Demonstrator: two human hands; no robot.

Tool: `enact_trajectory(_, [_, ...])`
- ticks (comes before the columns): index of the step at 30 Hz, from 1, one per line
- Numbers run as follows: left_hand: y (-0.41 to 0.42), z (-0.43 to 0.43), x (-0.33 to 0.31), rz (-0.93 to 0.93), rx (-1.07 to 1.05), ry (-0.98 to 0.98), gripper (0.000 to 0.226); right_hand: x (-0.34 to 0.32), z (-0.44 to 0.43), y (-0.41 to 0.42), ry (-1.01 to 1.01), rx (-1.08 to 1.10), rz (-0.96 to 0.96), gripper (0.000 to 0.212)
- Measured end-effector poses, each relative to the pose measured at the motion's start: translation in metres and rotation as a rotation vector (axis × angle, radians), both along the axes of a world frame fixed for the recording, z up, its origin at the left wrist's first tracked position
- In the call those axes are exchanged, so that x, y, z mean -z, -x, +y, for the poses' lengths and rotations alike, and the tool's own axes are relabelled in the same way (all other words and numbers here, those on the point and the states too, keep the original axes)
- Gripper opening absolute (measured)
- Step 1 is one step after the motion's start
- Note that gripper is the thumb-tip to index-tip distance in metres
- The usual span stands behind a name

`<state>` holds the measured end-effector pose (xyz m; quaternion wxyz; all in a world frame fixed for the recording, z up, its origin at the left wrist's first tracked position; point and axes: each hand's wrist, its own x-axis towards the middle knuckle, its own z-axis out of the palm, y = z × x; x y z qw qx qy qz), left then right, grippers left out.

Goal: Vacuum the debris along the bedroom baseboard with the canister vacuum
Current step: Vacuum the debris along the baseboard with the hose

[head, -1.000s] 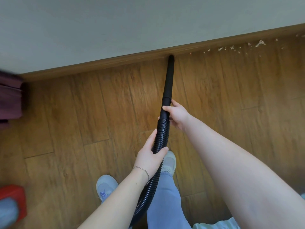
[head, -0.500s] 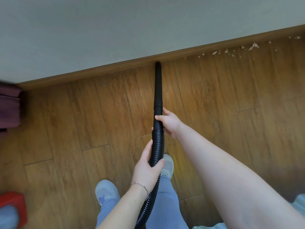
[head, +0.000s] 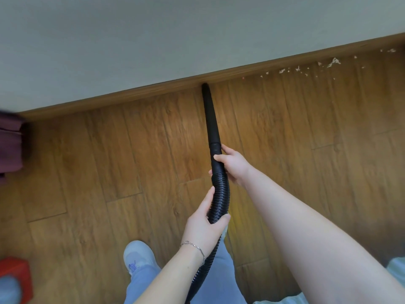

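Observation:
A black crevice nozzle [head: 210,113] points up the frame, its tip touching the wooden baseboard [head: 135,93] where it meets the floor. My right hand [head: 233,164] grips the smooth collar just behind the nozzle. My left hand [head: 205,224] holds the ribbed black hose [head: 220,194] lower down, and the hose runs on past my wrist toward the bottom edge. Pale debris scraps [head: 333,62] lie scattered on the floor along the baseboard at the upper right, well to the right of the nozzle tip. The canister is out of view.
A grey-white wall [head: 175,36] rises above the baseboard. Dark maroon fabric [head: 9,145] hangs at the left edge. A red object [head: 15,275] sits at the bottom left. My white shoe [head: 138,255] and blue trouser legs are below the hose on the wood plank floor.
The nozzle tip slid left along the baseboard, away from the debris, and the view shifted slightly. Both hands kept their hold on the hose.

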<state>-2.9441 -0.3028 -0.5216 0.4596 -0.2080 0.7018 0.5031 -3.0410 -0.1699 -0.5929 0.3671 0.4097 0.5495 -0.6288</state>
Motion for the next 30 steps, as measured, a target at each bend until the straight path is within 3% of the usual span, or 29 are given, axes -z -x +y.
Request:
enact_trajectory(12, [0.032, 0.052, -0.001, 0.069, 0.173, 0.043, 0.07, 0.001, 0.069, 0.015, -0.003, 0.178, -0.008, 0.065])
enact_trajectory(30, [0.062, 0.076, 0.011, 0.104, 0.29, 0.023, 0.07, -0.001, 0.102, 0.025, -0.022, 0.336, -0.039, 0.065])
